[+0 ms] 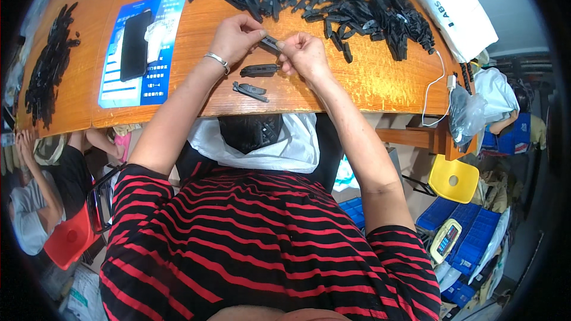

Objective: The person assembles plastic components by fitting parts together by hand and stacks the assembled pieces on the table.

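Between my two hands, above the wooden table (196, 83), is a small elongated black plastic part (271, 44). My left hand (237, 38) pinches its left end, a silver bangle on that wrist. The fingers of my right hand (304, 54) close on its other end. Just below my hands lie a black plastic piece (259, 71) and, nearer the table's edge, a slimmer pair of black plastic pieces (251, 91). An open white bag (300, 145) at my lap holds more black parts (250, 131).
A large heap of black parts (357, 9) covers the back of the table, with a smaller pile (50, 65) far left. A black phone (135, 44) rests on a blue sheet (113, 92). At right are a white cable (427, 98) and yellow stool (454, 179). Another person (35, 196) sits left.
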Demonstrator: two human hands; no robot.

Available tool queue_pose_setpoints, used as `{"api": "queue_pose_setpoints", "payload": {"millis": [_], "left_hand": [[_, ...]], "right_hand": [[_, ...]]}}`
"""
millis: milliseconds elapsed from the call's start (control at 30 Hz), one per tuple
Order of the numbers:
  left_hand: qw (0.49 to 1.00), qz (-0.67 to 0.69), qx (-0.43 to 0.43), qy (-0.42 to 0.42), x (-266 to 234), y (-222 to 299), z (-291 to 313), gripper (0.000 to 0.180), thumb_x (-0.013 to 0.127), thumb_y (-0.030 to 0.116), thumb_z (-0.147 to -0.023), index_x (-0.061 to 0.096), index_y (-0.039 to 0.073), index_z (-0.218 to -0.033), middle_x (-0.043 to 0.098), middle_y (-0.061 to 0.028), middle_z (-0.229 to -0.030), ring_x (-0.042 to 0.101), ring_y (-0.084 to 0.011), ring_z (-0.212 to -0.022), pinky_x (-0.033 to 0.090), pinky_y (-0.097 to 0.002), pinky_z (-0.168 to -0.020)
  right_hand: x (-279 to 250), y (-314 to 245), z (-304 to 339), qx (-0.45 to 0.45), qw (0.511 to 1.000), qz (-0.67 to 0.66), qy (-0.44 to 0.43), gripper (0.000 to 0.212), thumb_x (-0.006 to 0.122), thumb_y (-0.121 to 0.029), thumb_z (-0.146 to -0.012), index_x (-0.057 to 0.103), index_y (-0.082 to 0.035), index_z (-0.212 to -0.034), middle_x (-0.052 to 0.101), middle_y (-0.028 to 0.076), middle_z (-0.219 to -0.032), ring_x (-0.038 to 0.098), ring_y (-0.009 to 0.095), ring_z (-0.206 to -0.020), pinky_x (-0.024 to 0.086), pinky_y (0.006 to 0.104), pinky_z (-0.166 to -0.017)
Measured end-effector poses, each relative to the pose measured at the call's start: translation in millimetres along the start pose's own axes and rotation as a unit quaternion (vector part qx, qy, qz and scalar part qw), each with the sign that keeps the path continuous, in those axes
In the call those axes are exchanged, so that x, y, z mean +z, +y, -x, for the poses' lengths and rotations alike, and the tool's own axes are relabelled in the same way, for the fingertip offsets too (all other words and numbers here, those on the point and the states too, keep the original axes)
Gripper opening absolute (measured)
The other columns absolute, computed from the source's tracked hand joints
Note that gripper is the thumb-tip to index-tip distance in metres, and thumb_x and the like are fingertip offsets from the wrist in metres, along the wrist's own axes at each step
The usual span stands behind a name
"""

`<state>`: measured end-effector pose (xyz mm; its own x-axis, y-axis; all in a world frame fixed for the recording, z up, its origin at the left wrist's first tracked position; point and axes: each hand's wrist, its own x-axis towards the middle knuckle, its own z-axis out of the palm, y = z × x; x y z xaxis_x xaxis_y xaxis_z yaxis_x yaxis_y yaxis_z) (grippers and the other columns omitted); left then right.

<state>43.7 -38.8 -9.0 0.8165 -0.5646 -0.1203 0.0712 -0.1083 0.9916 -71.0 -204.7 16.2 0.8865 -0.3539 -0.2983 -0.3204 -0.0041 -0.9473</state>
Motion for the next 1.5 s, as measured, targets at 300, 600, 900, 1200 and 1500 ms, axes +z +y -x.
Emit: {"api": "queue_pose_setpoints", "payload": {"millis": [300,600,900,1200,1500], "left_hand": [[0.964,-0.255,0.057,0.05,5,3,-3,0.022,0.081,0.021,-0.085,0.074,0.002,-0.092,0.075,-0.0118,-0.085,0.072,-0.0241,-0.078,0.057,-0.0367,-0.073],[0.967,-0.237,0.06,-0.075,-19,4,3,0.02,0.078,0.019,-0.085,0.074,0.003,-0.098,0.074,-0.0138,-0.09,0.071,-0.0229,-0.082,0.057,-0.037,-0.079],[0.765,-0.527,0.356,0.1,-18,17,-44,0.025,0.075,0.003,-0.085,0.068,0.009,-0.108,0.063,-0.0071,-0.114,0.058,-0.0296,-0.113,0.049,-0.0421,-0.095],[0.782,-0.538,0.314,0.018,-6,20,-17,0.016,0.074,0.011,-0.088,0.067,0.01,-0.103,0.07,-0.0062,-0.099,0.063,-0.0296,-0.103,0.049,-0.0433,-0.089],[0.941,-0.288,0.18,-0.001,5,12,13,0.015,0.078,0.015,-0.088,0.074,0.006,-0.1,0.075,-0.0093,-0.089,0.071,-0.0235,-0.083,0.057,-0.0359,-0.076]], "right_hand": [[-1,0,-8,0.0,0.994,0.105,0.008,0.023,0.075,-0.01,-0.096,0.057,-0.002,-0.083,0.065,0.008,-0.062,0.058,0.013,-0.043,0.044,0.0286,-0.038],[-34,-5,10,0.015,0.981,0.152,-0.124,0.026,0.08,-0.021,-0.093,0.065,-0.002,-0.084,0.068,0.007,-0.063,0.059,0.014,-0.044,0.048,0.0304,-0.044],[-75,-25,-32,-0.145,0.836,0.498,0.178,0.027,0.079,-0.019,-0.088,0.07,-0.006,-0.11,0.068,0.019,-0.11,0.067,0.041,-0.107,0.054,0.0472,-0.092],[-73,-8,-45,-0.135,0.842,0.484,0.195,0.032,0.079,-0.015,-0.085,0.068,0.001,-0.111,0.068,0.027,-0.114,0.067,0.042,-0.107,0.054,0.0473,-0.095],[-57,-21,-35,-0.004,0.987,0.16,0.012,0.027,0.071,-0.006,-0.089,0.071,0.002,-0.115,0.074,0.021,-0.092,0.075,0.026,-0.085,0.06,0.0356,-0.079]]}}
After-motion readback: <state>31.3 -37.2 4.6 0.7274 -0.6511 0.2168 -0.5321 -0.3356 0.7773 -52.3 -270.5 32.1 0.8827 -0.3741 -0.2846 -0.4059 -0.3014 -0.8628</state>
